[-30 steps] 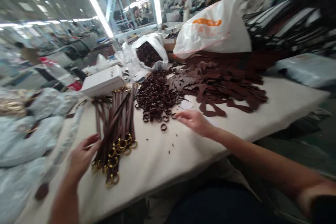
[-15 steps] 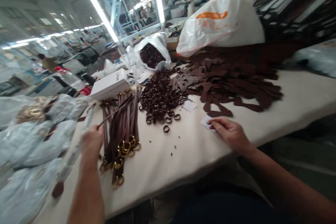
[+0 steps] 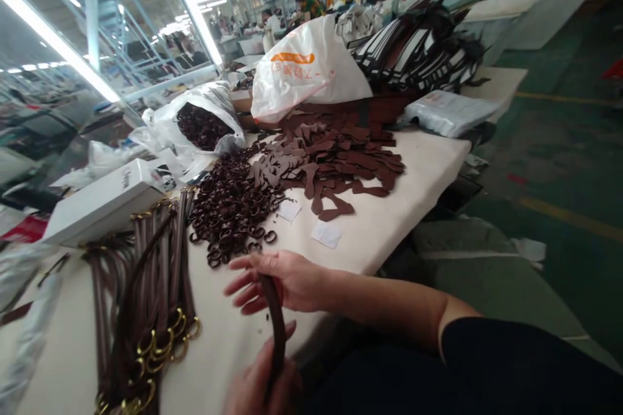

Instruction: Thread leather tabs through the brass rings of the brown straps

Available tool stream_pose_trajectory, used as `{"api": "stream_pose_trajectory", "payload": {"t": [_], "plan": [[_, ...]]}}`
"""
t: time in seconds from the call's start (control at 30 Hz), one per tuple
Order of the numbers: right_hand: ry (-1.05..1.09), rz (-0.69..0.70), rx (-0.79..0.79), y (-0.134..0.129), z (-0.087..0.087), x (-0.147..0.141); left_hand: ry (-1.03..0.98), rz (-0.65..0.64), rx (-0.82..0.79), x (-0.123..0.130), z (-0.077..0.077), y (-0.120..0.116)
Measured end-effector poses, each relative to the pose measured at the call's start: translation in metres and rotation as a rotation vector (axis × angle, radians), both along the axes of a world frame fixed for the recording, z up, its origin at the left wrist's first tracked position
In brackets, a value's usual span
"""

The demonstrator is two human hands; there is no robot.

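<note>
Left fingers (image 3: 289,377) grip brown strap (image 3: 276,321); white bag (image 3: 311,81) bears orange print (image 3: 292,58).

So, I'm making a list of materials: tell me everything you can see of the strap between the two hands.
The strap is narrow, dark brown and leather-like. Raised in front of the pale table, it bows gently from the right hand down to the left hand. The left hand grips its lower part; its upper part meets the right hand by the thumb, whether pinched I cannot tell. Its lower end is hidden.
</note>
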State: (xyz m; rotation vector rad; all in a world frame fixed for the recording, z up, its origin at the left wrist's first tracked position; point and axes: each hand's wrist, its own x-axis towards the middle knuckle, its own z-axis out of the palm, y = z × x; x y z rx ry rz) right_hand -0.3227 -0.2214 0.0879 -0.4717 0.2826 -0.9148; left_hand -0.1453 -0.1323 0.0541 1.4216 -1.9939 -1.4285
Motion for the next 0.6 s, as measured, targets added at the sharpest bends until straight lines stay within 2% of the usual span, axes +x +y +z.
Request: {"api": "stream_pose_trajectory", "payload": {"t": [0.1,0.17,0.27,0.33,0.4,0.5,0.6], "plan": [[0.031,-0.195,0.139,0.005,0.003,-0.023,0.166,-0.126,0.162,-0.017,-0.014,0.004],[0.08,-0.34,0.163,0.006,0.003,-0.043,0.206,-0.162,0.204,-0.019,-0.018,0.003],[0.157,-0.524,0.092,0.008,0.004,-0.078,0.187,-0.219,0.17,-0.019,-0.017,0.0],[0.216,-0.553,0.01,0.01,0.007,-0.101,0.153,-0.236,0.077,-0.018,-0.013,-0.004],[0.311,-0.531,-0.049,0.015,0.012,-0.123,0.125,-0.19,-0.014,-0.016,-0.009,-0.009],[0.509,-0.527,-0.065,0.026,0.017,-0.148,0.15,-0.068,-0.032,-0.01,-0.001,-0.017],[0.779,-0.56,-0.057,0.036,0.004,-0.169,0.219,0.09,-0.051,0.003,0.007,-0.026]]}}
